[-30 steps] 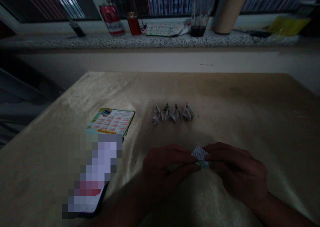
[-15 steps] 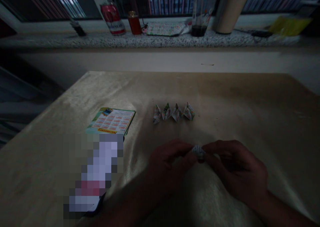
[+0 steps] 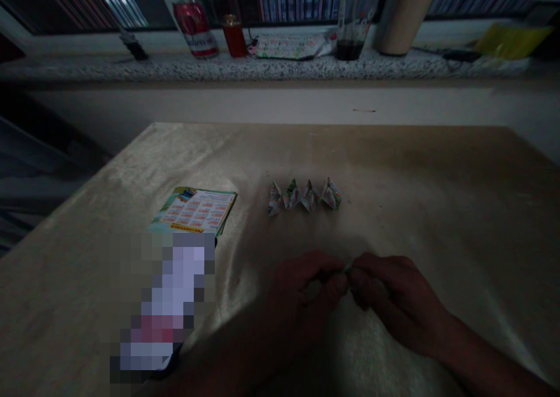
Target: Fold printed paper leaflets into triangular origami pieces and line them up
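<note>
A small folded piece of printed paper (image 3: 347, 268) is pinched between my two hands, mostly hidden by the fingertips. My left hand (image 3: 306, 286) grips it from the left with thumb and forefinger. From the other side, my right hand (image 3: 394, 298) holds it with the fingers closed and curled. Beyond the hands, several folded paper pieces (image 3: 308, 197) with pointed tips stand in a row on the table, apart from my fingers.
A stack of printed leaflets (image 3: 199, 210) lies to the left, with a pixelated phone-like object (image 3: 172, 303) below it. The table (image 3: 415, 169) meets a wall. On the stone windowsill (image 3: 166, 69) stand a red can (image 3: 196, 29), an orange jar (image 3: 235, 38) and a cup with dark liquid (image 3: 350, 46).
My hands have come closer together and slightly lower. The right fingers have curled in over the paper, which now shows much less than before.
</note>
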Available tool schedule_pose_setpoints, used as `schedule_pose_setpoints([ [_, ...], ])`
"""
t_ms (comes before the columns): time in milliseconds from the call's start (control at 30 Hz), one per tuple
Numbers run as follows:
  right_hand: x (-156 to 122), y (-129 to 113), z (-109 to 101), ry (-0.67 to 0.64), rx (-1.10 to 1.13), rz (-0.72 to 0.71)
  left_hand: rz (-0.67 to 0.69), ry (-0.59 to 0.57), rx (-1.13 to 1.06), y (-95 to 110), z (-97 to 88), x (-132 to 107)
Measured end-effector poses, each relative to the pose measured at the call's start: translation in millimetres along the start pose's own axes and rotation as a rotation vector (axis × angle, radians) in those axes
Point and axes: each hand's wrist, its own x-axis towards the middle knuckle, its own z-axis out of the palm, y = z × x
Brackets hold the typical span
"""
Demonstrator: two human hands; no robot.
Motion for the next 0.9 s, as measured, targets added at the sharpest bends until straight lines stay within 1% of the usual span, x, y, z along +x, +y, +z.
schedule_pose_setpoints([
  [67, -0.8, -0.4, 2.3, 0.011, 0.051, 0.010, 0.006, 0.012, 0.049, 2.0, 1.1, -1.3],
  [100, -1.1, 0.0, 3.6, 0.012, 0.092, 0.036, 0.025, 0.024, 0.073, 2.3, 1.8, -1.9],
  [167, -1.5, 2.0, 5.5, -0.009, 0.207, 0.132, 0.054, 0.053, 0.108, 1.3, 3.0, -2.6],
  [233, -1.0, 4.7, 5.6, -0.057, 0.318, 0.232, 0.046, 0.076, 0.087, -1.0, 3.2, -2.0],
  [300, 0.0, 6.2, 4.2, -0.091, 0.349, 0.267, -0.008, 0.077, 0.011, -3.0, 2.3, -0.1],
  [367, 0.7, 5.6, 2.6, -0.082, 0.317, 0.236, -0.044, 0.073, -0.053, -3.7, 0.9, 2.0],
  [433, 0.4, 3.7, 2.2, -0.037, 0.272, 0.193, -0.056, 0.059, -0.085, -3.2, -0.2, 3.7],
  [500, -0.4, 2.5, 3.0, 0.016, 0.235, 0.185, -0.073, 0.062, -0.125, -2.8, -0.5, 5.0],
  [633, -0.3, 3.9, 4.7, 0.046, 0.181, 0.193, -0.231, 0.087, -0.325, -3.8, 0.4, 8.8],
  [700, 1.0, 4.9, 4.0, 0.056, 0.156, 0.135, -0.285, 0.094, -0.434, -4.8, 0.2, 11.2],
  [767, 2.2, 5.6, 2.4, 0.084, 0.104, 0.044, -0.291, 0.094, -0.503, -6.0, -0.9, 13.2],
  [833, 2.8, 6.4, 0.7, 0.109, 0.038, -0.032, -0.300, 0.075, -0.527, -7.4, -2.4, 14.0],
  [900, 2.6, 7.3, -0.5, 0.117, 0.001, -0.071, -0.318, 0.053, -0.522, -8.6, -3.6, 13.8],
])
